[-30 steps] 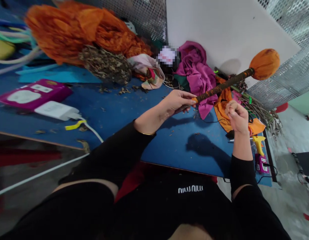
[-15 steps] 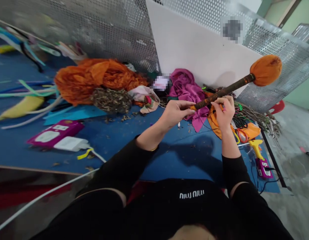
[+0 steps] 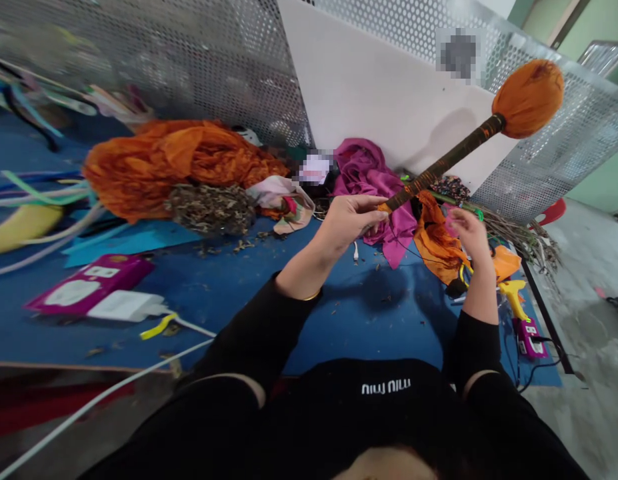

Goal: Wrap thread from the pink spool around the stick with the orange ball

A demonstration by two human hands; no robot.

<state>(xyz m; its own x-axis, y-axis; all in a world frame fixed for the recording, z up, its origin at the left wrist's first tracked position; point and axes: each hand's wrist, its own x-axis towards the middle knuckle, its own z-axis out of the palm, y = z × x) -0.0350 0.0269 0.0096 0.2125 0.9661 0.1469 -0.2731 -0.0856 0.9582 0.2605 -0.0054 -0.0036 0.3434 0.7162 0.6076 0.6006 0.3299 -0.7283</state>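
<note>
My left hand point(image 3: 351, 219) is closed around the lower end of a dark wrapped stick point(image 3: 441, 163). The stick slants up to the right and ends in a round orange cloth ball point(image 3: 529, 98). My right hand point(image 3: 463, 230) hovers just right of the stick's lower end, above the orange cloth point(image 3: 436, 243), with fingers curled; it seems to pinch something small that I cannot make out. Both hands are over the blue tabletop point(image 3: 339, 300).
A big orange cloth bundle point(image 3: 173, 163) and dried leaves point(image 3: 211, 208) lie at the left. Magenta cloth point(image 3: 371, 180), twigs point(image 3: 523, 237), a yellow glue gun point(image 3: 513, 297), a purple box point(image 3: 83, 292) with a white adapter point(image 3: 123, 305), and perforated metal panels point(image 3: 189, 67) ring the table.
The stick's ball end has tilted higher. My right hand let go of the stick's shaft and dropped down to the right, over the orange cloth.
</note>
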